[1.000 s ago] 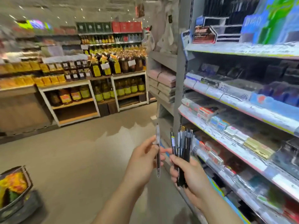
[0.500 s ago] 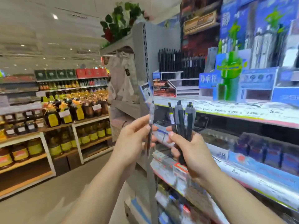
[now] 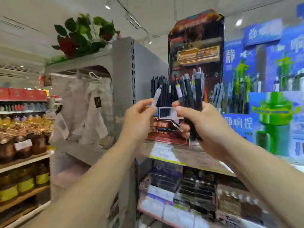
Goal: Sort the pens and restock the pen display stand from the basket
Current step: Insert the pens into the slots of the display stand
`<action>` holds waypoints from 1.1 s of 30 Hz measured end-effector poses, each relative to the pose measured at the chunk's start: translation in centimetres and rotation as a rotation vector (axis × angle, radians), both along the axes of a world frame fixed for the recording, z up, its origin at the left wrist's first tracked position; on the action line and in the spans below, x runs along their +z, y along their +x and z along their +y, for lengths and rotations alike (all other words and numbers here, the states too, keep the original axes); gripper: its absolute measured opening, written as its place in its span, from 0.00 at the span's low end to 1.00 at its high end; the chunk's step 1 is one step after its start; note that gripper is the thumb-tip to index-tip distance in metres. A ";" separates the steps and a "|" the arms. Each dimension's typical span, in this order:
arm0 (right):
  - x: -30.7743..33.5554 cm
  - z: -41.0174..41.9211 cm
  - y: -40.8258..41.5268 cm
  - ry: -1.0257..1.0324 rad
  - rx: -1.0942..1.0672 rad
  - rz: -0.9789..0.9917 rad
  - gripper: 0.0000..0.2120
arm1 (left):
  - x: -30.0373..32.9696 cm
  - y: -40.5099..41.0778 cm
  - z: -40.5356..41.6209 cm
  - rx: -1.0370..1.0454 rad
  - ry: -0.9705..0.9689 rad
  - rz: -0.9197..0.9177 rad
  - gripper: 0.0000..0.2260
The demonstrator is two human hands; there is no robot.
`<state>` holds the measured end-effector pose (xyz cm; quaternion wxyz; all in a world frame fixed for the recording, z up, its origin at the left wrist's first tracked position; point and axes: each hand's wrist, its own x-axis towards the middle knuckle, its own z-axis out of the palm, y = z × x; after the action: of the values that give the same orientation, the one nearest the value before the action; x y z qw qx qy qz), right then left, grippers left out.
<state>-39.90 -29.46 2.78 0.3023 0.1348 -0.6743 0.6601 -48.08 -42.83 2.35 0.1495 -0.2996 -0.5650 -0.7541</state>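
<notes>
We judge the restocking only partly done: our right hand [image 3: 202, 119] grips a bundle of dark pens [image 3: 190, 96] not yet placed, and our left hand [image 3: 139, 116] pinches one clear pen [image 3: 157, 96]. The pen stand [image 3: 164, 102], some pens already in it, lies just behind the hands, at twelve o'clock.

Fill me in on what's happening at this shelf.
A person is restocking pens in a shop aisle. The left hand pinches a single clear pen, held apart from the rest. The right hand grips a bundle of dark pens, tips up. Both are raised in front of the dark pen display stand on the shelf, where a row of black pens already stands. Nothing from either hand is in the stand yet.
</notes>
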 end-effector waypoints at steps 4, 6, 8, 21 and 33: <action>3.7 0.6 -3.7 0.061 -0.105 0.037 0.03 | 3.3 -5.4 -0.3 0.119 -0.057 0.068 0.07; 4.7 1.0 -5.5 0.118 -0.168 0.048 0.03 | 4.6 -7.3 -0.4 0.161 -0.075 0.115 0.06; 5.6 1.6 -7.3 0.160 -0.208 0.045 0.04 | 5.8 -8.5 -0.5 0.182 -0.059 0.146 0.06; 3.0 5.8 -12.3 0.041 -0.220 -0.037 0.05 | 7.6 -11.0 0.2 0.413 -0.235 0.476 0.09; 2.9 3.9 -11.7 -0.031 -0.044 0.007 0.07 | 7.6 -11.7 -0.2 0.459 -0.615 0.570 0.29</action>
<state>-51.57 -25.60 5.64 0.3211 0.1176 -0.6659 0.6630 -59.80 -43.06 9.97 0.3658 -0.3923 -0.7499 -0.3871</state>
